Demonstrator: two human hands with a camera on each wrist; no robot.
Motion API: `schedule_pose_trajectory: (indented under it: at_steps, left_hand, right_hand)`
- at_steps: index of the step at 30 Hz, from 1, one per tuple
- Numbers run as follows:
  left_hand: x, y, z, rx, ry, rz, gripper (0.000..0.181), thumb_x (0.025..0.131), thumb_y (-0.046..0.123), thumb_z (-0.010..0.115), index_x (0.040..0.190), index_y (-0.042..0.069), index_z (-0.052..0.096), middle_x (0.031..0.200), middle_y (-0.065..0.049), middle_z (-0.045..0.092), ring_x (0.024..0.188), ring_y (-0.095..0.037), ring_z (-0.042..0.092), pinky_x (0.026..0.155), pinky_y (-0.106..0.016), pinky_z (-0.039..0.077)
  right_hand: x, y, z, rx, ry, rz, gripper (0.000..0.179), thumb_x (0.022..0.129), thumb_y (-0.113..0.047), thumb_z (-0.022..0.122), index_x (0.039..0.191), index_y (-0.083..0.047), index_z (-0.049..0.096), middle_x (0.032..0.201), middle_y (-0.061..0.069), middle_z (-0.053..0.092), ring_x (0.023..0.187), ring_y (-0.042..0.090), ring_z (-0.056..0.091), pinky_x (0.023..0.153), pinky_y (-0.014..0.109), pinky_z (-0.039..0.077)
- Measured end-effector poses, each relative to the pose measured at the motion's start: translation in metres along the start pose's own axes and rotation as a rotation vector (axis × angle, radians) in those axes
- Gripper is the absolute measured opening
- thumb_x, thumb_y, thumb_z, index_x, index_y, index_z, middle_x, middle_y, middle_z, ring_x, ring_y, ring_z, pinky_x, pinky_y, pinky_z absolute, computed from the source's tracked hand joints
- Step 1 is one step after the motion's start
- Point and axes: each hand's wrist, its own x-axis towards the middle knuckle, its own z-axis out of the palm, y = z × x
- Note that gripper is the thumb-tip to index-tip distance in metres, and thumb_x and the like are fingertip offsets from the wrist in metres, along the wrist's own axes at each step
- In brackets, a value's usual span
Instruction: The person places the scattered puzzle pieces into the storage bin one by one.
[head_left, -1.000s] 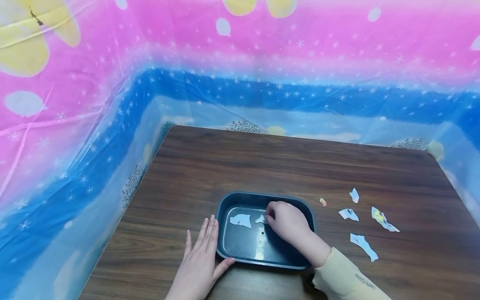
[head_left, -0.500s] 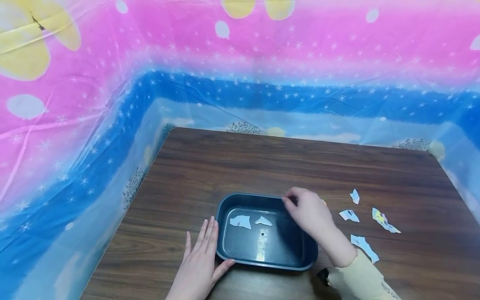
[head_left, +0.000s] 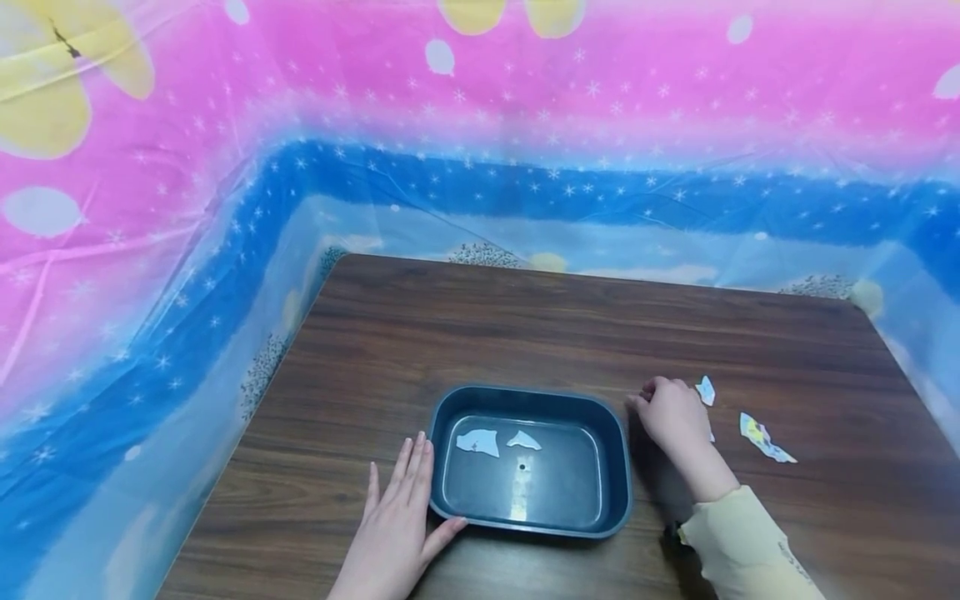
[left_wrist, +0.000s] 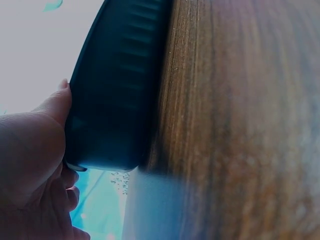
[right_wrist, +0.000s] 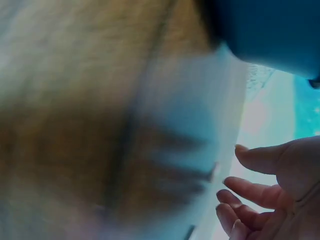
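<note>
A dark blue-grey plastic tray [head_left: 558,500] sits on the table, with two torn white paper pieces lying in it, a larger one [head_left: 478,442] and a smaller one [head_left: 524,440]. My left hand [head_left: 393,521] rests against the tray's left end, fingers straight, thumb at the near rim. To the right of the tray, my right hand [head_left: 675,421] is low over the table. In the right wrist view its thumb and fingers stand apart with nothing between them, and a small piece [right_wrist: 214,171] lies just beyond the fingertips.
Right of my right hand lie a small white piece [head_left: 705,390] and a longer one with yellow print [head_left: 765,437]. Another scrap's edge peeks out beside that hand. A pink and blue patterned cloth [head_left: 487,183] surrounds the wooden table [head_left: 450,325].
My right hand has left the smaller paper piece in the tray, risen over the tray's right end, and come down to the table beside it. My left hand has stayed put.
</note>
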Motion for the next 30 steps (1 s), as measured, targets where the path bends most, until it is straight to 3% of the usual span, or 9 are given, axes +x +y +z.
schedule_pose_trajectory:
  at_steps: [5, 11, 19, 23, 27, 30]
  left_hand:
    - [0.000, 0.000, 0.001, -0.009, -0.007, 0.001, 0.098, 0.096, 0.068, 0.053, 0.162, 0.003, 0.020, 0.168, -0.014, 0.015, 0.155, -0.033, 0.012, 0.117, -0.070, 0.008]
    - [0.000, 0.001, 0.000, -0.014, 0.002, 0.004, 0.097, 0.096, 0.066, 0.055, 0.162, 0.004, 0.019, 0.168, -0.013, 0.014, 0.155, -0.033, 0.012, 0.117, -0.070, 0.008]
    - [0.000, 0.000, 0.000, -0.007, -0.004, 0.001, 0.098, 0.096, 0.067, 0.053, 0.162, 0.004, 0.018, 0.169, -0.013, 0.013, 0.156, -0.032, 0.011, 0.117, -0.070, 0.008]
    - [-0.001, -0.001, -0.001, -0.006, 0.004, 0.002, 0.098, 0.096, 0.067, 0.054, 0.162, 0.004, 0.018, 0.168, -0.013, 0.013, 0.155, -0.032, 0.012, 0.117, -0.070, 0.009]
    - [-0.001, -0.001, 0.000, -0.002, 0.010, 0.003, 0.098, 0.096, 0.067, 0.054, 0.162, 0.004, 0.018, 0.169, -0.013, 0.014, 0.155, -0.032, 0.012, 0.117, -0.070, 0.010]
    - [-0.001, -0.001, 0.000, -0.002, 0.009, 0.004, 0.098, 0.096, 0.067, 0.054, 0.162, 0.004, 0.018, 0.169, -0.013, 0.014, 0.155, -0.031, 0.012, 0.117, -0.070, 0.010]
  right_hand:
    - [0.003, 0.007, 0.012, -0.017, 0.005, 0.025, 0.028, 0.098, -0.021, 0.065, 0.109, 0.005, 0.068, 0.111, 0.028, 0.063, 0.105, 0.048, 0.058, 0.087, 0.061, 0.048]
    - [0.006, 0.007, 0.012, 0.004, -0.005, -0.005, 0.014, 0.097, -0.014, 0.064, 0.093, 0.000, 0.066, 0.098, 0.022, 0.061, 0.096, 0.042, 0.060, 0.083, 0.056, 0.048]
    - [0.000, 0.006, 0.012, -0.013, -0.050, 0.094, 0.035, 0.101, -0.028, 0.062, 0.102, 0.007, 0.062, 0.096, 0.027, 0.062, 0.091, 0.045, 0.062, 0.077, 0.059, 0.050]
    - [0.001, 0.004, 0.015, -0.027, -0.064, 0.063, 0.030, 0.103, -0.021, 0.057, 0.096, 0.006, 0.065, 0.092, 0.024, 0.064, 0.090, 0.042, 0.063, 0.077, 0.057, 0.052]
    - [0.001, 0.003, 0.014, 0.049, -0.102, 0.069, 0.029, 0.105, -0.020, 0.051, 0.094, 0.004, 0.063, 0.087, 0.018, 0.063, 0.083, 0.035, 0.062, 0.073, 0.049, 0.051]
    - [0.000, 0.005, 0.008, 0.100, -0.141, 0.087, 0.033, 0.103, -0.029, 0.057, 0.095, 0.003, 0.061, 0.085, 0.016, 0.059, 0.078, 0.031, 0.057, 0.068, 0.044, 0.048]
